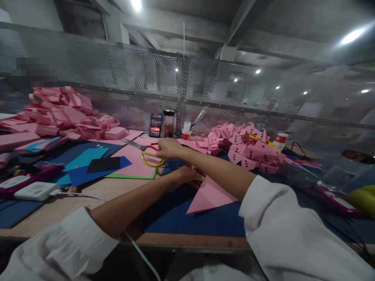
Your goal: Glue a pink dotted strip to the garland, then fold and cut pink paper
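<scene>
My right hand (170,150) reaches across over my left forearm, its fingers closed at the handles of a pair of scissors (152,160). The scissors have yellow and red handle loops, and their metal blades point to the left, over a pink sheet (134,158). Lower down, my left hand (190,174) grips the far edge of a folded, pointed pink foam sheet (212,197). My right forearm hides part of that hand and of the sheet. Beneath them lies a dark blue mat (193,224).
Pink foam pieces are heaped at the left (64,113); dotted pink pieces (249,150) are piled at the right. A phone (155,125), a bottle (168,128) and a paper cup (186,134) stand at the back. A white charger (36,191) with a cable lies left.
</scene>
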`<state>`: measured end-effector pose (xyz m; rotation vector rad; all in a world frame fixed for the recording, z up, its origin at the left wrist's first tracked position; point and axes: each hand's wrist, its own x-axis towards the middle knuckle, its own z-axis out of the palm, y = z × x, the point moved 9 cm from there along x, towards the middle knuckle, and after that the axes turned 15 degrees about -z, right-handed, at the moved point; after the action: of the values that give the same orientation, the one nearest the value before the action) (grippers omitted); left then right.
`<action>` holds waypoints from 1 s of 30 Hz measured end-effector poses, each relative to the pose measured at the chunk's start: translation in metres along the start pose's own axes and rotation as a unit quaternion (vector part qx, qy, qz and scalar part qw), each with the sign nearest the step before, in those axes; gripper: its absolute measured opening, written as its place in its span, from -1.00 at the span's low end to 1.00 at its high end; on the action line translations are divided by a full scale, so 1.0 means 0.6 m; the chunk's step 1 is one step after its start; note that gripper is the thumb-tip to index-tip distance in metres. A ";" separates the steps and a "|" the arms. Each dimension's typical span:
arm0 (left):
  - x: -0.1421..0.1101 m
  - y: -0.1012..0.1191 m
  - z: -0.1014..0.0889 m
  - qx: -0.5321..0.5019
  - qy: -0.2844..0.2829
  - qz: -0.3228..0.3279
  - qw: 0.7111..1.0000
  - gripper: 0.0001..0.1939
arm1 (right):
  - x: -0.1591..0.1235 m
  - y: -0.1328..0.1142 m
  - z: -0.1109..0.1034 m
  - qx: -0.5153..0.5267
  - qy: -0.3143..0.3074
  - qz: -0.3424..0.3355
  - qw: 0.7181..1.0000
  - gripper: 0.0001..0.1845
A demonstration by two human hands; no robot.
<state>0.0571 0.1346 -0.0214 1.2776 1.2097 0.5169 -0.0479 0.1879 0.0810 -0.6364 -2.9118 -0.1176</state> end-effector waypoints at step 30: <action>-0.061 0.058 0.056 -0.069 -0.078 0.133 0.986 -0.80 | -0.446 0.065 -0.115 -0.203 0.099 0.142 0.964 -0.76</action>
<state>0.0846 0.0989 0.0189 1.3404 0.8621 0.6689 0.2179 0.1065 0.1049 -1.0280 -2.5840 -0.7094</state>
